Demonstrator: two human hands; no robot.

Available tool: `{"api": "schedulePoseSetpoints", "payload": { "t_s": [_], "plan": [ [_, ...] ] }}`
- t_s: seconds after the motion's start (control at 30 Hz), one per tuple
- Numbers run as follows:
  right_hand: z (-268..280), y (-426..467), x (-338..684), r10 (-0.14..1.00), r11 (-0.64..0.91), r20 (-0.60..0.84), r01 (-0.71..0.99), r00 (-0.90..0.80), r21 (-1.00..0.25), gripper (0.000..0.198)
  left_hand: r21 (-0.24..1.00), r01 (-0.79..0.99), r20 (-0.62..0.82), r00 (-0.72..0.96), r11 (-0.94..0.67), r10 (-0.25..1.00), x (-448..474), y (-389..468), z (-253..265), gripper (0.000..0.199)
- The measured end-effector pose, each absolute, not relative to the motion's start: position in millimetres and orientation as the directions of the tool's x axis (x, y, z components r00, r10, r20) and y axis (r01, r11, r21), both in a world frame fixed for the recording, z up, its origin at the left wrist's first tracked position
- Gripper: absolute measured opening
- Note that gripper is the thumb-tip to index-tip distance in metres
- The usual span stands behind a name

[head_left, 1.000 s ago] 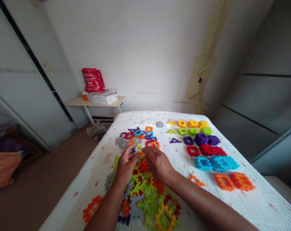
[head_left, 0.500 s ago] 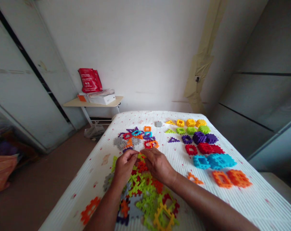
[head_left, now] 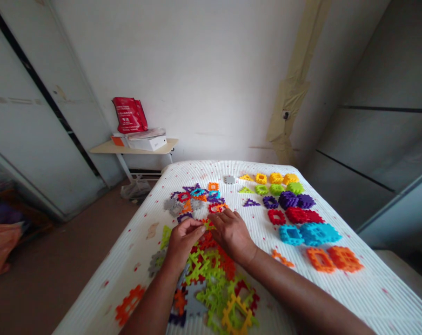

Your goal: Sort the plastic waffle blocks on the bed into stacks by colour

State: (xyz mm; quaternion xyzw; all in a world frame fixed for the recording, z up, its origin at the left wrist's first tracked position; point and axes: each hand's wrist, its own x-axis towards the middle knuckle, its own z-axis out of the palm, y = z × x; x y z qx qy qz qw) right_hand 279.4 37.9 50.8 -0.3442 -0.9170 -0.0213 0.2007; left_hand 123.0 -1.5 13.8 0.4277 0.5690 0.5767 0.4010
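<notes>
My left hand (head_left: 184, 239) is closed, thumb and forefinger pinched together above a pile of interlocking plastic tiles (head_left: 212, 281). Whatever lies between those fingertips is too small to make out. Beside it, slightly apart, my right hand (head_left: 234, 236) is palm down over the same pile, fingers stretched forward and its thumb hidden. Orange and green tile parts show between the two hands. The pile mixes green, red, grey, orange and purple tiles, with a yellow square tile (head_left: 237, 315) at its near end.
At right, tiles stand sorted by colour: yellow (head_left: 276, 178), green (head_left: 277, 189), purple (head_left: 289, 199), red (head_left: 299, 215), blue (head_left: 320, 234) and orange (head_left: 345, 257). A grey tile (head_left: 229, 179) lies at the back. Further mixed tiles (head_left: 197, 204) lie beyond my hands. A side table (head_left: 102, 147) holds a red bag (head_left: 130, 116).
My hands were fingertip to fingertip; now they are slightly apart. The right hand's fingers have stretched out over the pile, while the left stays pinched and has dipped slightly.
</notes>
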Motion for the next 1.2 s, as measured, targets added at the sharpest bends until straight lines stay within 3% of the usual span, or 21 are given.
{"api": "schedulePoseSetpoints", "payload": {
  "t_s": [0.13,0.27,0.47,0.87,1.2],
  "plan": [
    [57.6,63.0,287.1,0.619,0.766,0.314,0.642,-0.720,-0.036,0.018,0.999,0.025,0.040,-0.320,-0.034,0.947,123.0,-2.4,17.3,0.029],
    [75.0,125.5,311.3,0.748,0.629,0.182,0.769,-0.639,0.114,0.031,0.997,0.006,0.070,-0.383,-0.073,0.921,118.7,-1.6,18.6,0.033],
    [78.7,212.0,344.5,0.832,0.538,0.029,0.820,-0.553,0.194,0.038,0.996,0.055,0.085,-0.355,-0.069,0.931,114.3,-0.5,14.8,0.028],
    [52.4,250.8,338.2,0.834,0.552,-0.149,0.796,-0.532,0.248,0.034,0.998,0.050,0.060,-0.372,-0.044,0.926,111.7,1.4,10.2,0.027],
    [47.9,257.2,337.1,0.836,0.548,-0.202,0.790,-0.510,0.273,0.031,0.998,0.052,0.056,-0.399,-0.039,0.915,113.5,-1.4,14.0,0.026]
  ]
}}
